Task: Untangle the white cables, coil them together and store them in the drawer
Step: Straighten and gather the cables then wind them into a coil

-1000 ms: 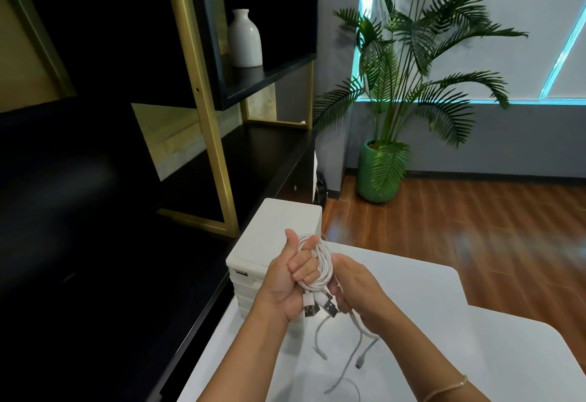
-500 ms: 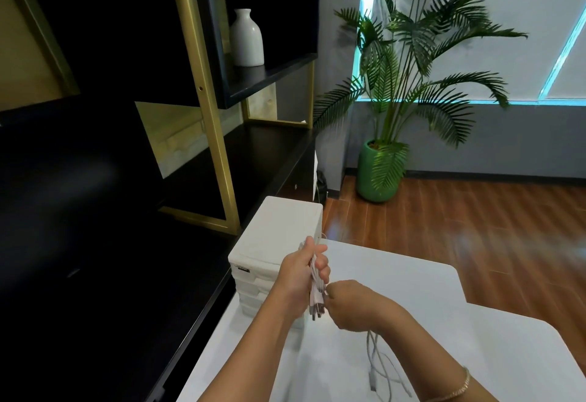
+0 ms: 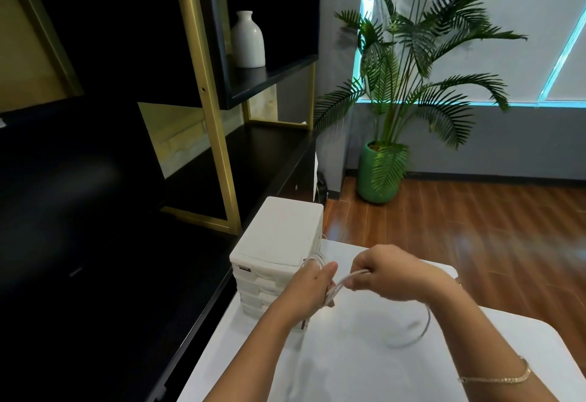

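White cables (image 3: 341, 286): bundled strands, held above the near left part of a white table (image 3: 364, 354). Long axis of the stretched part runs left-low to right-high, between the two hands. Loose tail (image 3: 418, 335) curves down from under the right hand and hangs blurred over the table top; end not discernible.

Left hand (image 3: 312, 287): fingers curled round the gathered coil, loops showing above the knuckles, plug ends hanging below the wrist.

Right hand (image 3: 385, 273): closed, pinching the strands, knuckles up; thin bracelet (image 3: 498, 378) on that forearm.

Drawer unit (image 3: 279, 240): white plastic, several tiers, all drawers pushed in; stands on the table's far left corner, just left of the left hand.

Surroundings: black and gold shelving (image 3: 206, 100), left; white vase (image 3: 248, 40) on a shelf; potted palm (image 3: 409, 68) on the wood floor, far right.
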Demonstrator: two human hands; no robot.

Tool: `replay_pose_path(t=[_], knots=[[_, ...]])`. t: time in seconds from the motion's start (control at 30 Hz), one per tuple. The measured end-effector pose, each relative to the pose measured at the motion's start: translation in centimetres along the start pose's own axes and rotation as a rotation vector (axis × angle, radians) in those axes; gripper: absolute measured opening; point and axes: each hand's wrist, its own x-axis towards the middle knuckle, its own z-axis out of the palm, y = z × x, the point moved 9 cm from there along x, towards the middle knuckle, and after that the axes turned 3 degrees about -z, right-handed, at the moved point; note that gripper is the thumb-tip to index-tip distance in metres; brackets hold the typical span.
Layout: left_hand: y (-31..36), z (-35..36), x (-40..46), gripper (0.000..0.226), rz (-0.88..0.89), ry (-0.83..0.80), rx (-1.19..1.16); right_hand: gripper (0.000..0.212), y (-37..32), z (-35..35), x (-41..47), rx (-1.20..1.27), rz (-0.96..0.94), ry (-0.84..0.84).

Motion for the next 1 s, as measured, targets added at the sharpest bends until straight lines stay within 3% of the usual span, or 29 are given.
replay_pose_path(t=[0.1,0.17,0.27,0.33,0.57,0.7,0.83,0.93,1.0], knots=[[0.2,1.9,-0.8,0.037,-0.027,-0.192,-0.074,0.016,0.6,-1.3,0.1,0.025,-0.036,0.067],[0.3,2.7,-1.3,0.050,-0.063,-0.275,-0.128,0.012,0.7,-1.9,0.0,0.114,-0.071,0.104],[0.5,3.1,-1.6,0.072,-0.059,-0.331,-0.188,0.007,0.9,-1.7,0.3,0.329,-0.117,0.102],[1.0,3.3,-1.8,0.075,-0.055,-0.359,-0.285,0.001,1.0,-1.2,0.6,0.474,-0.156,0.072],[1.8,4.1,-2.5,0.078,-0.060,-0.520,-0.464,0.011,1.1,0.3,0.9,0.837,-0.201,0.069],[2.6,4.1,-2.5,0.071,-0.014,-0.578,-0.571,0.032,0.7,1.8,1.3,1.028,-0.185,0.002],[2.5,3.4,-2.3,0.057,0.042,-0.552,-0.512,0.023,0.7,2.9,1.5,1.122,-0.154,0.010],[2.9,3.2,-2.5,0.030,0.066,-0.494,-0.368,0.021,1.2,3.1,1.7,1.199,-0.145,0.019],[2.9,3.0,-2.2,0.030,0.065,-0.443,-0.278,0.021,1.4,3.3,1.8,1.220,-0.127,0.023]])
